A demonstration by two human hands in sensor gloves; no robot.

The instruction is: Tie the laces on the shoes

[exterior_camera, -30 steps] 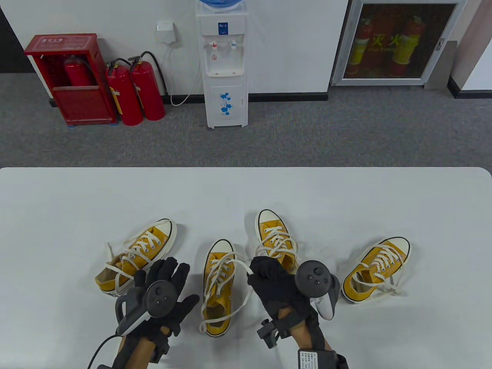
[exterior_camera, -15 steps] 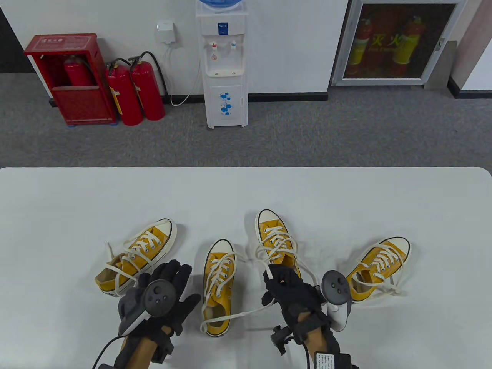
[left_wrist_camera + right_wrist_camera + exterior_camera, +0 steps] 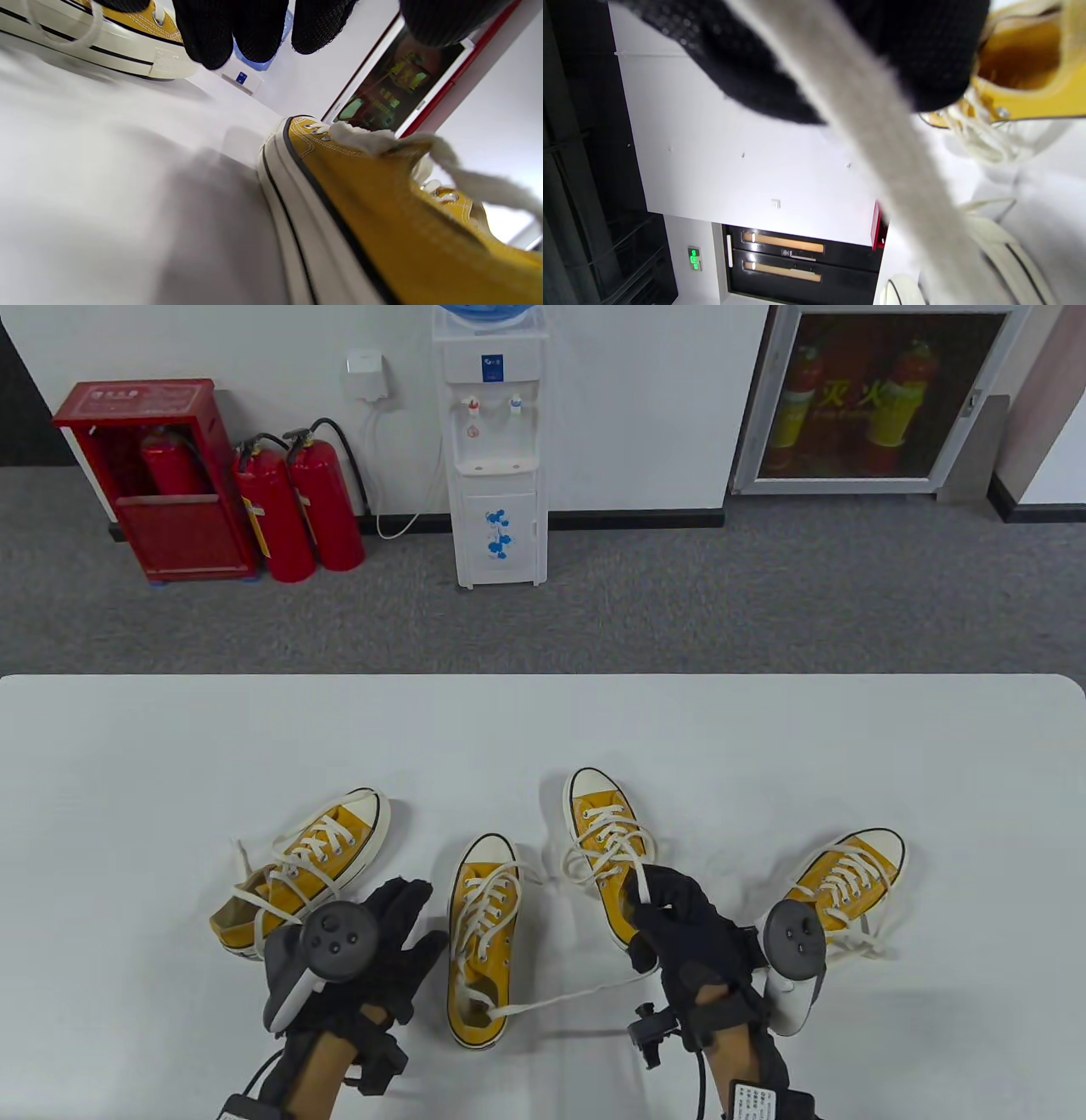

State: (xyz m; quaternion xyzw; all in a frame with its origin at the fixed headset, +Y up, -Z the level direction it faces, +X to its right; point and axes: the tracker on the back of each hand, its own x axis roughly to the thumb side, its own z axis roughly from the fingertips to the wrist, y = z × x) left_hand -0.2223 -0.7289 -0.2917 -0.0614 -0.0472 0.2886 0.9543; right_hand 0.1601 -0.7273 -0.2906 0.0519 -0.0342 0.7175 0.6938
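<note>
Laces on all four yellow shoes lie loose — none is tied yet. On the near-centre shoe [image 3: 482,937], one lace [image 3: 568,997] runs taut rightward to the right hand [image 3: 683,920], which pinches its end. The left hand [image 3: 386,950] hovers just left of that shoe, fingers spread, holding nothing — every knot remains.
</note>
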